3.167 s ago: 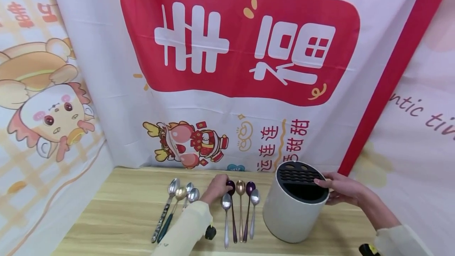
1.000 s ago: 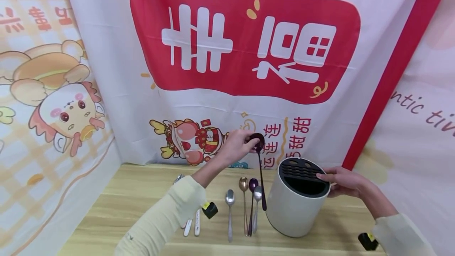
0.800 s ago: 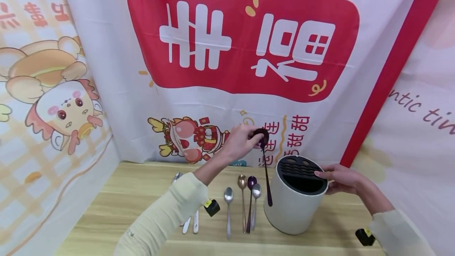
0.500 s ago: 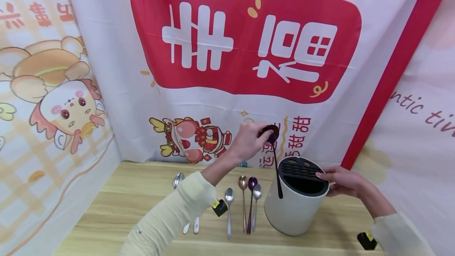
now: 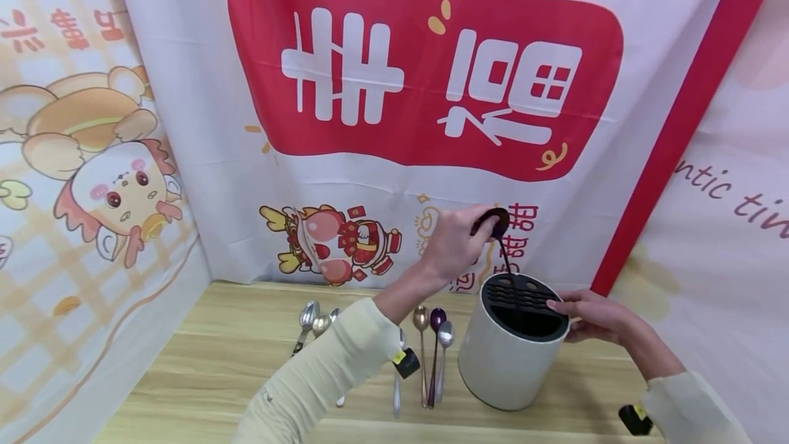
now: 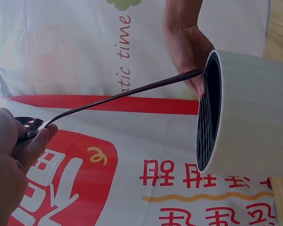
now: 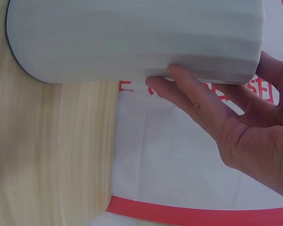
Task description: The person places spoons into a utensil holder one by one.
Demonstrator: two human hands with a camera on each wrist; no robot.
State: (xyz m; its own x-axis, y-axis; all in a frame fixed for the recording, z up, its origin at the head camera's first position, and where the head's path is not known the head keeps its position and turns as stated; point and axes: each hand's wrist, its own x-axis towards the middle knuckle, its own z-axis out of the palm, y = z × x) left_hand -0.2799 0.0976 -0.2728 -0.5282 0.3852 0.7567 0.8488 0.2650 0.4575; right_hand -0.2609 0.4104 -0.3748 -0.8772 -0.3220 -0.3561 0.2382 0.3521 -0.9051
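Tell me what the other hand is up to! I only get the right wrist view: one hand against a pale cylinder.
Observer: The left hand pinches a dark long-handled spoon by its bowl.
Visitor: Which way does the handle point?
Observer: Down toward the black slotted lid of your cylinder, a utensil holder; I can't tell whether its tip is inside.
Visitor: Is that the only spoon?
Observer: No, a purple spoon lies on the table between a gold-coloured spoon and a silver spoon.
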